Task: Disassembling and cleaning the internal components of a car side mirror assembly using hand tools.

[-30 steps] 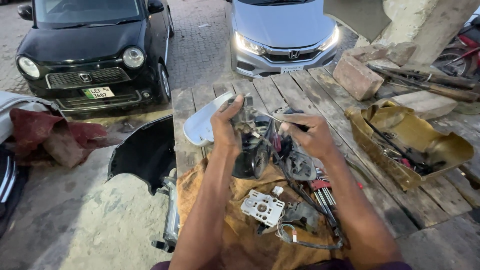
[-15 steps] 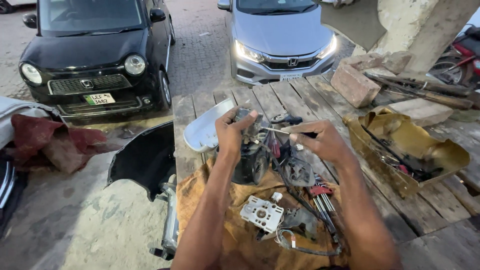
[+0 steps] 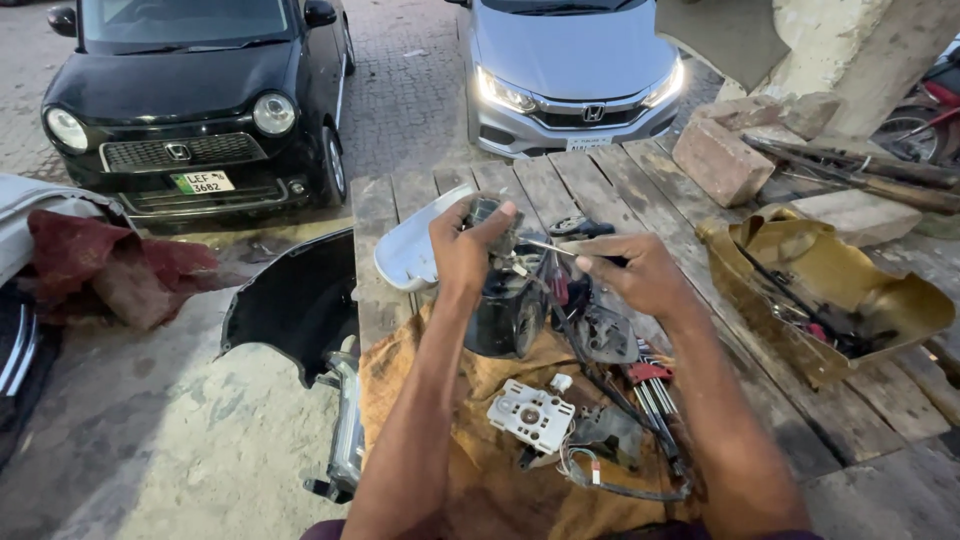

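Barely any shift from half a second back: both hands stayed up over the bench, right hand's tool tip drew in a touch closer to the part in the left. Looked like fine work on one spot, not a reposition.

Head view:
- Left hand [image 3: 468,250] was clenched round the top of a small dark part [image 3: 492,215], held raised above the black housing [image 3: 505,310].
- Right hand [image 3: 640,272] was pinched on a thin screwdriver [image 3: 545,246], shaft pointing left, tip at or just beside the part. Contact point was too small to tell.
- Black housing sat on the brown cloth [image 3: 440,400] directly under the hands, touching the white shell [image 3: 410,250] behind it, or nearly so.
- On the cloth nearer the person: white plate [image 3: 532,415] with loose wires [image 3: 600,480], and a red-handled key set [image 3: 650,385] just right of it.
- Wooden bench [image 3: 600,180] had a brick [image 3: 720,160] at the far side and a yellow tray [image 3: 880,290] of tools well to the right.
- Off the left edge: black curved panel [image 3: 290,300], red rag [image 3: 100,265] on the ground.
- Beyond the bench: black car [image 3: 190,90] and silver car [image 3: 570,70], headlights on.

In the way: clutter of keys and wires crowded the cloth right below the right forearm; housing blocked sight of whatever lay beneath the part.
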